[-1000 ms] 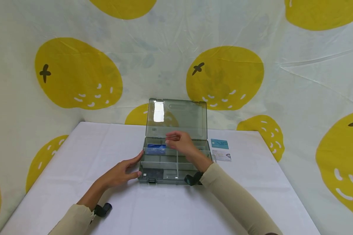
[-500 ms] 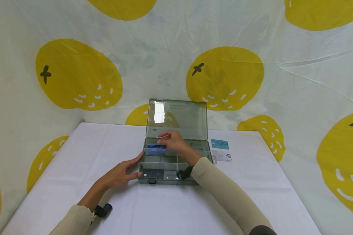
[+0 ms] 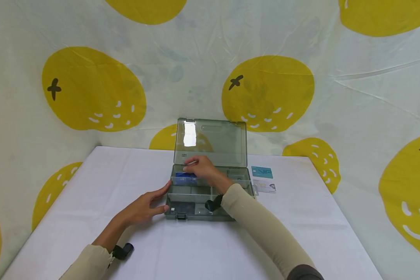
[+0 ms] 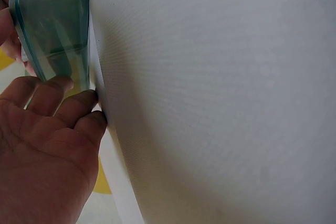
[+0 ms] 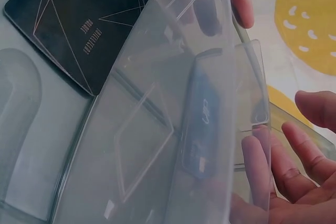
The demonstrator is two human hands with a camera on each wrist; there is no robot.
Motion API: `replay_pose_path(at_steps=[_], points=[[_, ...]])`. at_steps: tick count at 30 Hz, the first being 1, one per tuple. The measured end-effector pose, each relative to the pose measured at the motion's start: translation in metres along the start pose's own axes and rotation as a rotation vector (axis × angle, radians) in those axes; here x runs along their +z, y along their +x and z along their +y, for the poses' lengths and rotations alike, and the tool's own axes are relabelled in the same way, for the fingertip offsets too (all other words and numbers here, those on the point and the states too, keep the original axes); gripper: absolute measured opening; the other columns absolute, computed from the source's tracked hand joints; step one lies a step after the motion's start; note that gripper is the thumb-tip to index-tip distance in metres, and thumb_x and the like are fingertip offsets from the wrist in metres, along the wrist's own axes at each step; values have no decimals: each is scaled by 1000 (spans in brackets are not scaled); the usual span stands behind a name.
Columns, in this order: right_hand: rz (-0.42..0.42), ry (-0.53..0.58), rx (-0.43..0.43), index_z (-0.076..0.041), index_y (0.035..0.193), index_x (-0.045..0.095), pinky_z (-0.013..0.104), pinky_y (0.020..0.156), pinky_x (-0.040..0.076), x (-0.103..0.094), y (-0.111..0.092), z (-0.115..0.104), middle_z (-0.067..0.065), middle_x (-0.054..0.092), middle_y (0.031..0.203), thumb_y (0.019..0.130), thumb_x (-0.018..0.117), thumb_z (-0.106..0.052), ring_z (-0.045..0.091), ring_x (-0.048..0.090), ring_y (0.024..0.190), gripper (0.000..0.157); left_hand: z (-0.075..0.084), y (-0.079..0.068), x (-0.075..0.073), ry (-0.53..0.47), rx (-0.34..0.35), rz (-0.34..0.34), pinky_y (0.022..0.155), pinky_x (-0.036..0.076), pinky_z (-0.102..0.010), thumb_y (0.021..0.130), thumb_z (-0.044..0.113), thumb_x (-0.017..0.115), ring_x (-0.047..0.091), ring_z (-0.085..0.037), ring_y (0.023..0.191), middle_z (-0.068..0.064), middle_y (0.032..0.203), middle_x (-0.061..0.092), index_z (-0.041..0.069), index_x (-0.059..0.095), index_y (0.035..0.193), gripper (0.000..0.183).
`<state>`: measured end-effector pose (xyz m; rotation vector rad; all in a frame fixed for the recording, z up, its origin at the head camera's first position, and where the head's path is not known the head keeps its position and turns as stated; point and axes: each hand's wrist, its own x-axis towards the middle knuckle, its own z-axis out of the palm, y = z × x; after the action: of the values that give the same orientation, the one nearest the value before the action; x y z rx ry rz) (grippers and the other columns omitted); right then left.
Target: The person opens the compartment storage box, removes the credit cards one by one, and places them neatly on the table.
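A smoky, see-through divided box [image 3: 202,216] stands on the table with its lid [image 3: 220,142] raised. Above its back left compartment is my right hand [image 3: 202,168], beside a blue card [image 3: 185,179] lying in that compartment. The right wrist view shows thumb and fingers [image 5: 294,166] apart, some fingers seen through a clear wall, with nothing visible between them. My left hand [image 3: 145,206] touches the box's left side with fairly straight fingers, also in the left wrist view [image 4: 52,129]. A dark card with thin line patterns [image 5: 79,30] lies in the front left compartment.
A teal card [image 3: 262,172] and a whitish card [image 3: 265,186] lie on the white tablecloth [image 3: 301,233], just right of the box. Behind the table hangs a pale cloth [image 3: 182,77] printed with big yellow fruit.
My right hand has shifted left along the back row of the box, toward the left end of the blue card. My left hand has stayed at the box's side.
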<state>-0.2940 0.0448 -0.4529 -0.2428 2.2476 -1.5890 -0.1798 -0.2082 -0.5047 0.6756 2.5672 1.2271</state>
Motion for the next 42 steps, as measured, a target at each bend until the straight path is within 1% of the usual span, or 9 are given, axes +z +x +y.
replay_pose_path(at_steps=[3,8,17,23,27,32,36,39,42], points=[[3,-1,4,-3,132,72,44,97,60,1,1,0,15,80,120,98,75,-11,36,73,118,35,-1,0,0,8,4,1,127,26,-64,103,33,71,30,-39,161,-9,176,27,14,23,170,85],[16,-7,3,-4,130,73,36,90,60,4,2,0,14,80,115,97,75,-12,36,74,115,34,-1,0,0,5,-15,-3,128,26,-65,103,34,71,29,-40,162,-9,176,26,16,22,171,86],[42,53,38,-2,130,72,43,98,61,6,3,2,15,80,118,97,75,-10,38,75,116,34,1,-1,0,-1,-22,-7,128,26,-66,103,33,72,29,-41,162,-10,176,26,14,22,171,86],[50,51,51,-3,130,73,41,96,60,5,3,1,15,79,117,97,75,-11,38,74,116,34,2,-1,0,1,-24,-10,127,26,-67,103,34,71,28,-41,162,-10,176,26,14,22,171,86],[88,54,46,-4,127,74,36,88,60,5,1,1,12,80,111,96,76,-12,37,75,112,32,2,-1,0,5,-22,-9,127,27,-66,103,34,71,29,-41,161,-10,176,25,13,22,171,86],[150,65,28,-4,124,75,29,78,55,5,-3,3,7,79,102,96,77,-13,35,74,106,30,2,-1,0,5,-17,-14,127,27,-66,103,34,71,29,-41,161,-11,176,24,12,21,171,87],[182,75,-14,-1,124,74,27,74,55,6,-6,3,7,78,99,95,76,-11,35,73,103,30,3,0,1,6,-21,-16,128,26,-65,103,33,71,28,-41,161,-12,176,23,11,20,170,87],[209,89,-39,1,123,74,25,73,56,7,-8,2,8,77,101,95,76,-7,34,74,102,30,5,0,1,9,-23,-14,128,26,-66,103,33,71,28,-42,161,-12,176,24,11,21,170,87],[240,100,-49,2,122,74,23,74,58,9,-7,3,9,76,104,94,76,-2,27,74,96,29,4,0,1,12,-22,-14,128,26,-66,103,34,71,28,-42,161,-12,176,24,11,21,170,87]])
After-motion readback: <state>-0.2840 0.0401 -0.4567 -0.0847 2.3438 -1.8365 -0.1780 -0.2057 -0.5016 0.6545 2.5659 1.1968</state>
